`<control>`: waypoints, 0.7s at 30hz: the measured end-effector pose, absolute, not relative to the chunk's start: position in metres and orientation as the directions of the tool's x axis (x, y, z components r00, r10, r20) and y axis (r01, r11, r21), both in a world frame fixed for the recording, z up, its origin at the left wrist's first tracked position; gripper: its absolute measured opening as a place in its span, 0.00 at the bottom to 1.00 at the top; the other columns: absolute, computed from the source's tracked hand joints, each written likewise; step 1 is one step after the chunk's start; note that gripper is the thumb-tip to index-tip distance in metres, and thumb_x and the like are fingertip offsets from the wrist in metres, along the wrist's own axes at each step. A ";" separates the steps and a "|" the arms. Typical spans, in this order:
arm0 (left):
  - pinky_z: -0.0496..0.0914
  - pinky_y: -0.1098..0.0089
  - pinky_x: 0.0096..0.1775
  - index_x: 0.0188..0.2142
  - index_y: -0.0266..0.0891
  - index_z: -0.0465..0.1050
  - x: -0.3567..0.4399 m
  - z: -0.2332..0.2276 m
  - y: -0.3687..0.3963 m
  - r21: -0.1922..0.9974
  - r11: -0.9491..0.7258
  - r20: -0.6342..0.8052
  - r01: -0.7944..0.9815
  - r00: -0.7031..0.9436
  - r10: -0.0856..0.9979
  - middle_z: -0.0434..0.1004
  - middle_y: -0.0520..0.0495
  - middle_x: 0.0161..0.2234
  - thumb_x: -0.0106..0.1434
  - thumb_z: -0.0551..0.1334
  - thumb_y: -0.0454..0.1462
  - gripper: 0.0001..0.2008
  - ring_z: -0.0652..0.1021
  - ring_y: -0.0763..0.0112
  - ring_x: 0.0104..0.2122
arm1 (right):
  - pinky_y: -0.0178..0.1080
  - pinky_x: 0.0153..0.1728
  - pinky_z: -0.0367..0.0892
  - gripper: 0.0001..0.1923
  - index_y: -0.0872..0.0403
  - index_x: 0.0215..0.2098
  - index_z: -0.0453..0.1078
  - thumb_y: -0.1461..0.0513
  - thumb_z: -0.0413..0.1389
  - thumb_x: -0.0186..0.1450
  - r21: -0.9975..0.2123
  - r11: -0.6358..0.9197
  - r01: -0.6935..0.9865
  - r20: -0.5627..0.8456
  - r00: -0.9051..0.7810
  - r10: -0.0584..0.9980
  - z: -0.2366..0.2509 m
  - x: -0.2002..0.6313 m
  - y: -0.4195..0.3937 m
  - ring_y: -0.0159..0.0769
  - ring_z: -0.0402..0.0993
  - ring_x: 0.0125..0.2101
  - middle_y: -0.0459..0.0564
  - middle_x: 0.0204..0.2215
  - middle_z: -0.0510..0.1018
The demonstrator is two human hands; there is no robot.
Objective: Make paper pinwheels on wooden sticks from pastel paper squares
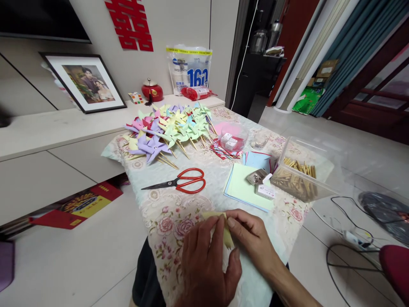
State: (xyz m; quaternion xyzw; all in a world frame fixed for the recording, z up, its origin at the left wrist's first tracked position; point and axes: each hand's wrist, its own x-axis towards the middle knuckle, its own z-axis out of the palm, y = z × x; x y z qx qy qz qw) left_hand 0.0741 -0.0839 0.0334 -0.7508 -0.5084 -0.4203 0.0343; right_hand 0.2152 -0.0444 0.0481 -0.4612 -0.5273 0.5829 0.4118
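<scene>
Both hands meet at the near edge of the table [153, 179]. The left hand [207, 264] presses flat on a pale yellow paper sheet [227, 236], fingers closed on its edge, and the right hand [252, 238] pinches the same sheet from the other side. This looks like the folding step of a paper pinwheel; the crease likely needs firm, even pressure. Red-handled scissors [182, 182] lie just beyond, then a stack of paper [243, 187], a box of sticks [297, 177], and finished pinwheels [169, 128].
</scene>
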 end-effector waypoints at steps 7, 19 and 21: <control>0.65 0.55 0.49 0.53 0.37 0.71 0.063 0.038 -0.082 0.477 -0.409 0.632 0.778 0.021 0.775 0.71 0.39 0.49 0.66 0.57 0.29 0.16 0.71 0.58 0.47 | 0.33 0.30 0.64 0.12 0.54 0.40 0.79 0.55 0.63 0.64 -0.980 -0.196 -0.024 -0.184 -0.253 0.950 0.042 0.219 -0.037 0.31 0.72 0.27 0.45 0.26 0.80; 0.63 0.60 0.43 0.35 0.41 0.73 0.047 0.026 -0.059 0.419 -0.433 0.632 0.798 0.085 0.770 0.78 0.49 0.34 0.66 0.60 0.29 0.06 0.73 0.63 0.39 | 0.41 0.37 0.69 0.14 0.52 0.43 0.76 0.70 0.51 0.70 -0.587 0.659 0.471 0.525 -0.398 0.752 0.039 0.226 -0.024 0.39 0.72 0.39 0.52 0.37 0.78; 0.63 0.60 0.42 0.35 0.40 0.73 0.049 0.019 -0.060 0.308 -0.455 0.675 0.835 0.146 0.723 0.79 0.47 0.34 0.67 0.59 0.29 0.07 0.74 0.61 0.40 | 0.42 0.37 0.68 0.13 0.54 0.42 0.75 0.71 0.50 0.69 -0.511 0.701 0.497 0.547 -0.442 0.711 0.034 0.227 -0.024 0.39 0.71 0.37 0.52 0.36 0.78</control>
